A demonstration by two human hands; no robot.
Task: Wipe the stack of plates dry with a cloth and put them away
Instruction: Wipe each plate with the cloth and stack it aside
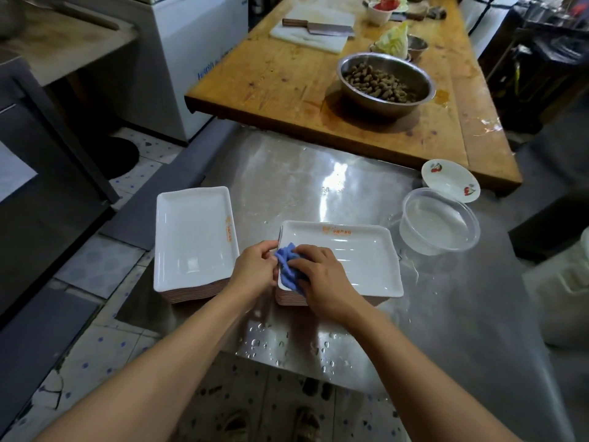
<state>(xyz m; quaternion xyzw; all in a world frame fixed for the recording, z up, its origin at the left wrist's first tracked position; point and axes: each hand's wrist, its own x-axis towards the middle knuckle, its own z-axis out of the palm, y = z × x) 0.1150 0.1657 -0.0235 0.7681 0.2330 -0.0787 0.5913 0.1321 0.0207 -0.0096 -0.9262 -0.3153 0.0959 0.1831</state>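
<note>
Plates point(350, 263) stacked at lower centre run lengthwise left-right, their left end under both hands, left hand point(255, 266) and right hand point(318, 275), bunched together pinching the blue cloth point(287, 263).

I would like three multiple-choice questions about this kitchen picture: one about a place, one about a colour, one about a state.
1. Where does the metal bowl of peanuts stand?
A. on the wooden table
B. on the floor
C. on a plate stack

2. What colour is the cloth?
A. red
B. blue
C. white

3. The steel counter is:
A. dusty
B. covered with paper
C. wet

Answers:
1 A, it rests on the wood.
2 B, blue between both hands.
3 C, drops lie along its near edge.
</note>
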